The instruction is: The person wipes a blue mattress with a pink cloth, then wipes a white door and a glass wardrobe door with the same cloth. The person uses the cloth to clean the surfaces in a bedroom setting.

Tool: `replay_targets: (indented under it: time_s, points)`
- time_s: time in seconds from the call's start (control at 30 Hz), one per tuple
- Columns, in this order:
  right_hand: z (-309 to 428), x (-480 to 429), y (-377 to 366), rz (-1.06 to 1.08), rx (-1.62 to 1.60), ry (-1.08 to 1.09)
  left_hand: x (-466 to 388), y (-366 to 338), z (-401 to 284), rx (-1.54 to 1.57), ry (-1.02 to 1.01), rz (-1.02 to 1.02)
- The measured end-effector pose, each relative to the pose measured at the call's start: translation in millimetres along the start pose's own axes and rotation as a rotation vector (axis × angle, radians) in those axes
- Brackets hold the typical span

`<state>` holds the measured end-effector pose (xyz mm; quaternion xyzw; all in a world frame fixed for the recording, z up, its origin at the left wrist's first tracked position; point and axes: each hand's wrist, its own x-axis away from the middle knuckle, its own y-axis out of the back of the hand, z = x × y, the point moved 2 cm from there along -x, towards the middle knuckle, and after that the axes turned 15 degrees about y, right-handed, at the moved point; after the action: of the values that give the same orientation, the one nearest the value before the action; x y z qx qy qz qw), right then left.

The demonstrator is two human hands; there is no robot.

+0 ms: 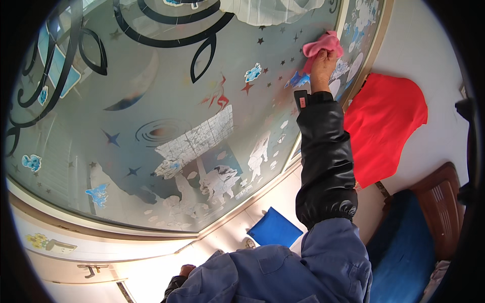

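A pink cloth [322, 44] is bunched in my right hand [323, 70], pressed near the upper right edge of a frosted glass panel [227, 94]. Around that hand the glass bears small dark stars and a blue sticker [298, 79]. My right arm reaches up, in a black sleeve cover with a dark band at the wrist. Low in the picture, my left hand [186, 269] hangs by my side. Only a small part of it shows beyond the sleeve, so its fingers and anything in them are hidden.
A red cloth [384, 125] hangs beside the panel's frame on the right. Below it stands a brown wooden seat or bed end [441, 204] with a blue cover [401, 242]. A blue square mat [275, 228] lies on the floor. A door handle [91, 269] is at lower left.
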<state>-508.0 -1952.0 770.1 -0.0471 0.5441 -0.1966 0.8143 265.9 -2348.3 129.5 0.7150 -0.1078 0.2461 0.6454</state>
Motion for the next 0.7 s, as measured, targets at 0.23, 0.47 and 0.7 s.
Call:
replay_targets:
  time_s: [0.23, 0.47, 0.7]
  points:
    - [82, 198, -4, 0.259, 0.305, 0.385, 28, -24, 8, 0.118, 0.083, 0.044]
    - [-28, 161, 30, -0.147, 0.029, -0.236, 20, -19, 16, 0.13, 0.04, -0.047]
    - [85, 77, -35, -0.06, -0.217, -0.085, 32, -34, 20, 0.378, 0.109, -0.049]
